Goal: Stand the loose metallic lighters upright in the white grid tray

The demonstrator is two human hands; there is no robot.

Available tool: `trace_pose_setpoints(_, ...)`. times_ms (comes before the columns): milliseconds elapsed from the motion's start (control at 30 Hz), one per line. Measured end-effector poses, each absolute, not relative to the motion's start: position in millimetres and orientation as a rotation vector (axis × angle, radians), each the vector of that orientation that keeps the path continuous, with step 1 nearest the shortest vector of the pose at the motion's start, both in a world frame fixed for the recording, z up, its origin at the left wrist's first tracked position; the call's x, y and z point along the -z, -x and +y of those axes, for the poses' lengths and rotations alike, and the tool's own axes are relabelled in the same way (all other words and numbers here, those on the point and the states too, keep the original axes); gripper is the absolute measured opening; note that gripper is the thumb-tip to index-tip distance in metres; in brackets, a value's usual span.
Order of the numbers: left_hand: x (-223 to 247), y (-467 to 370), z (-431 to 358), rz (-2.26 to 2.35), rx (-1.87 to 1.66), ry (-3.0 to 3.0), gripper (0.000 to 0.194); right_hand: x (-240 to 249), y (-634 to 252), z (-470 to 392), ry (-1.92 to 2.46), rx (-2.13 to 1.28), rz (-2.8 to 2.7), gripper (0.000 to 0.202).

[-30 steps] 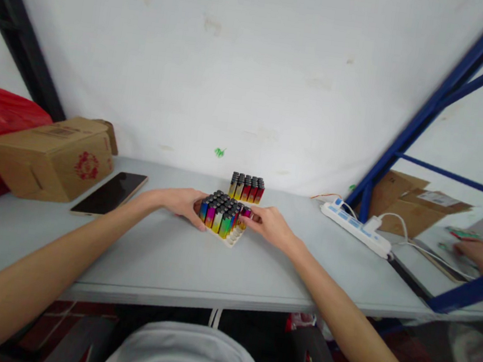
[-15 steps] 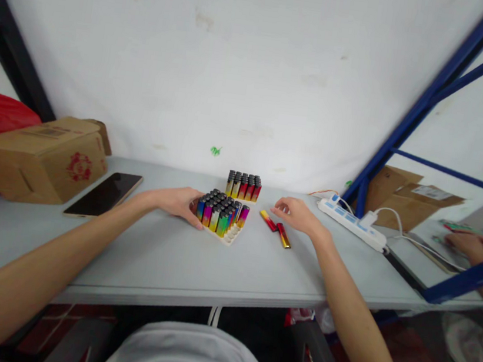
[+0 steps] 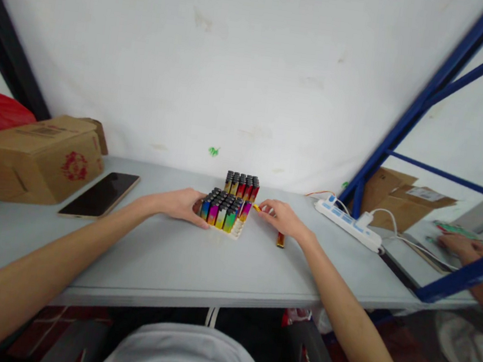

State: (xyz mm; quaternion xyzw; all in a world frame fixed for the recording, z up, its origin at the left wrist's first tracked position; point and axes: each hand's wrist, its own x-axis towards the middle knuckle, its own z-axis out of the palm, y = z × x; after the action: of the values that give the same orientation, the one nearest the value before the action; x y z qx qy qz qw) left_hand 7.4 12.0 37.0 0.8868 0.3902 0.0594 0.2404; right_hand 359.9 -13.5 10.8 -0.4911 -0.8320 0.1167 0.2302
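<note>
My left hand (image 3: 182, 204) is closed around the left side of a white tray (image 3: 236, 232), thumb at the front corner. Rows of shiny, colour-fading lighters (image 3: 221, 214) with black tops stand upright in it, and several holes show at its right side. Just right of the tray, my right hand (image 3: 280, 217) pinches a lighter (image 3: 257, 207), only its yellow end showing past the fingers. Another red-and-gold lighter (image 3: 280, 241) lies on the table below that hand, partly covered by it. Behind the tray stands a second block of upright lighters (image 3: 242, 187).
A phone (image 3: 99, 195) and a cardboard box (image 3: 33, 159) are at the left. On the right lie a white power strip (image 3: 346, 224) and its cables, beside a blue metal frame (image 3: 414, 120). Beyond the frame, another person's hands (image 3: 459, 245) are at work.
My right hand has picked up one of the two loose lighters and moved left with it, towards the tray. The tray has turned slightly under my left hand.
</note>
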Motion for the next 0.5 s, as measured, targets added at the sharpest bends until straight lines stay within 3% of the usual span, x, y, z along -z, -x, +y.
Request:
trace_pose_setpoints(267,-37.0,-8.6,10.8,1.063,-0.164,-2.413,0.07,-14.6,-352.1,-12.8,1.117,-0.803,-1.637,0.052)
trace_pose_setpoints(500,-34.9,-8.0,14.4,1.096,-0.148,-2.417,0.074,-23.0,-334.9,-19.8,0.899,-1.124,-1.328,0.047)
